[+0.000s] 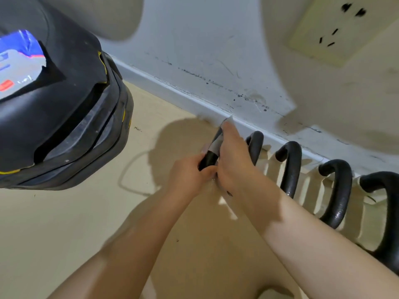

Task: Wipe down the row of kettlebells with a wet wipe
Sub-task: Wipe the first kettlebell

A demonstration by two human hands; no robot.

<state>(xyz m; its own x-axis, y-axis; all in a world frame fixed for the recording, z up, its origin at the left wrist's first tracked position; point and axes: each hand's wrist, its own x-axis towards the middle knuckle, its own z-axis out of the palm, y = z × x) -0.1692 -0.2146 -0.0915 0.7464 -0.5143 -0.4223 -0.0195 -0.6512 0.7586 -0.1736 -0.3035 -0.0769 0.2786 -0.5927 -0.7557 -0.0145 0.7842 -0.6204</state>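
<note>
A row of black kettlebell handles runs along the skirting board, from the leftmost handle [209,157] past a second handle [255,145] and a third [290,165] to further ones on the right. My left hand [187,175] grips the lower part of the leftmost handle. My right hand [233,156] presses a white wet wipe [218,141] around the upper part of that same handle. The kettlebell bodies are mostly hidden behind my forearms.
A large black bin [64,108] with a bag and a blue package inside stands at the left on the beige floor. The scuffed white wall holds a socket [336,29] at the upper right. A thin cable [127,169] loops on the floor.
</note>
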